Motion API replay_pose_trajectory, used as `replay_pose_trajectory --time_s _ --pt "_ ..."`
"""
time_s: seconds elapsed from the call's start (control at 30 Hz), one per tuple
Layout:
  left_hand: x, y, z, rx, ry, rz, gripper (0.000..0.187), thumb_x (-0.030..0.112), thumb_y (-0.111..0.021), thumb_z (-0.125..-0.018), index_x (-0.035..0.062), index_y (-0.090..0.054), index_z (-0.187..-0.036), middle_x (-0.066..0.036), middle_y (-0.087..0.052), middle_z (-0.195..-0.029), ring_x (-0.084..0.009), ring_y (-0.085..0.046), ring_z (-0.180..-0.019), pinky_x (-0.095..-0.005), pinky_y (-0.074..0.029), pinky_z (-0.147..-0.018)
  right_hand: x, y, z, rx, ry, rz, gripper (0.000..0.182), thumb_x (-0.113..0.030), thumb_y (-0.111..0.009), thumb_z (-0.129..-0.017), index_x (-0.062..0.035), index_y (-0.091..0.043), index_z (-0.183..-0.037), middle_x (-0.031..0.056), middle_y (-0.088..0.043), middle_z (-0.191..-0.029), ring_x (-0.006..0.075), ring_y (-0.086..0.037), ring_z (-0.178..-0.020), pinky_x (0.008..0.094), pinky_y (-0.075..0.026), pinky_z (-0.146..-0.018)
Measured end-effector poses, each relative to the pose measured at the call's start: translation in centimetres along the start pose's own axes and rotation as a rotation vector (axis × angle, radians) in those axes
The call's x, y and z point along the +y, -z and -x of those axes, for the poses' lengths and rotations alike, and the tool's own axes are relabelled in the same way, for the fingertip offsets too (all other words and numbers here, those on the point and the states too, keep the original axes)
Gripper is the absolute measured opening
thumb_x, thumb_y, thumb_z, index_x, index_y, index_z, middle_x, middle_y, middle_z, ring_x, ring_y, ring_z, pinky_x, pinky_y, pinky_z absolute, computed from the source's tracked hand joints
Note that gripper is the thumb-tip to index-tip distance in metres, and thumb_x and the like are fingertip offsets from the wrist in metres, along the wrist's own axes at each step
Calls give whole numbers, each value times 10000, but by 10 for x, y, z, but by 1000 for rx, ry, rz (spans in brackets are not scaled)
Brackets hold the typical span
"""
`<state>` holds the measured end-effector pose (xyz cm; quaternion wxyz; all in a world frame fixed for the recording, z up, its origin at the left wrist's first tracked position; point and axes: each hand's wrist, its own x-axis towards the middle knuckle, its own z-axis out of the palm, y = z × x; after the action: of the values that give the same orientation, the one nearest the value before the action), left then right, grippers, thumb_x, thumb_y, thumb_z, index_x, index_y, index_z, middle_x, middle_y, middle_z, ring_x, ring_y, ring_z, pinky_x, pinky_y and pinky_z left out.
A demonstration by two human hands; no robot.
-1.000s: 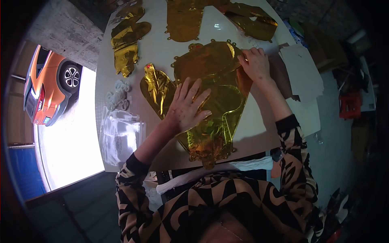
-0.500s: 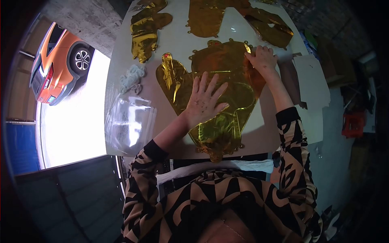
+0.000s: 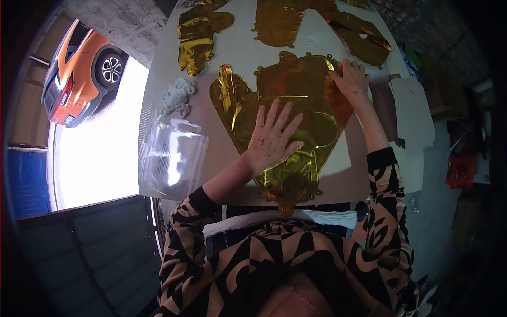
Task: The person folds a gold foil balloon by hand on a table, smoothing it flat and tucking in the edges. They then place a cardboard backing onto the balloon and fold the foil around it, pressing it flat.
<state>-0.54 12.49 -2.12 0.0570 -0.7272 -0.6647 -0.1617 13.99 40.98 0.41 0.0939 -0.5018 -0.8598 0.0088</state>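
Left hand (image 3: pixel 268 145) flat on gold foil (image 3: pixel 311 129), fingers released; right hand (image 3: pixel 353 84) at upper-right edge, grip unclear; curl (image 3: pixel 330 65) shrunk, likely flatter.

Two bare hands — the left hand (image 3: pixel 270 140) spread flat, the right hand (image 3: pixel 351 80) at the upper edge — rest on a gold foil sheet (image 3: pixel 296 124) across a pale worktop (image 3: pixel 211 150).

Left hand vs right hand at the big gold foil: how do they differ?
Pose: left hand lies flat, fingers spread; right hand has its fingers bent.
Place: left hand is near the middle of the foil; right hand is at its upper right edge.
Shared: both bare, backs facing up.
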Motion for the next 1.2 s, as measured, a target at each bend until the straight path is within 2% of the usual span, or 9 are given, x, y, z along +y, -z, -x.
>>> replay_pose_trajectory --time_s 0.2,0.27,0.4,0.5,0.6,0.7,0.8,1.0,1.2 --pt "-51 6 -28 108 109 -6 612 331 -622 -1006 110 -469 -1556 -206 -425 -1591 -451 -337 -1504 -585 -308 -1220 -2 15 61 277 371 -111 324 -241 -787 -885 -120 -644 -1149 90 -620 -1190 327 -563 -1195 521 -441 -972" --pt "-81 13 -45 121 119 96 598 208 -623 -988 91 -457 -1551 -235 -501 -1516 -450 -435 -1432 -547 -358 -1199 -4 22 94 312 523 -163 351 -200 -788 -867 -104 -642 -1172 98 -609 -1205 334 -556 -1204 504 -437 -985" --pt "-136 15 -75 9 185 269 675 30 -619 -917 78 -435 -1565 -244 -595 -1411 -428 -532 -1348 -485 -425 -1170 -18 42 163 198 639 -326 402 -171 -801 -842 -69 -641 -1196 126 -590 -1262 351 -533 -1265 522 -421 -1029" --pt "-171 0 -81 -24 12 237 743 -15 -640 -866 93 -441 -1574 -229 -602 -1407 -413 -540 -1339 -485 -441 -1158 -19 45 202 99 705 -395 421 -171 -805 -845 -54 -643 -1215 147 -581 -1313 371 -515 -1308 530 -410 -1062" --pt "-186 -8 -82 76 -67 228 725 6 -668 -776 112 -564 -1486 -149 -652 -1305 -366 -579 -1274 -504 -477 -1080 -12 45 226 24 711 -435 447 -175 -810 -844 -47 -643 -1238 155 -575 -1345 380 -506 -1327 538 -407 -1074" --pt "-189 -1 -88 -122 1 156 744 17 -686 -804 124 -532 -1525 -187 -610 -1391 -402 -525 -1344 -484 -460 -1134 -9 45 236 -3 707 -439 456 -178 -812 -845 -41 -640 -1244 166 -571 -1358 384 -504 -1332 546 -415 -1072" --pt "-189 7 -94 -175 -30 99 666 79 -695 -800 116 -586 -1456 -174 -620 -1336 -403 -537 -1289 -487 -483 -1092 -9 45 239 -14 704 -440 456 -172 -811 -846 -38 -639 -1247 169 -571 -1356 385 -505 -1332 545 -420 -1072" --pt "-190 -1 -90 -32 -37 115 531 135 -688 -807 100 -648 -1335 -166 -626 -1272 -402 -561 -1199 -496 -502 -1020 -11 44 242 -41 702 -470 461 -152 -811 -843 -26 -634 -1250 176 -574 -1343 388 -510 -1326 535 -441 -1063" --pt "-191 0 -87 -20 -51 147 499 187 -709 -844 107 -645 -1332 -153 -626 -1268 -386 -577 -1180 -500 -500 -1016 -10 41 246 -48 700 -476 463 -133 -813 -840 -16 -631 -1248 179 -574 -1339 389 -514 -1319 537 -455 -1065"
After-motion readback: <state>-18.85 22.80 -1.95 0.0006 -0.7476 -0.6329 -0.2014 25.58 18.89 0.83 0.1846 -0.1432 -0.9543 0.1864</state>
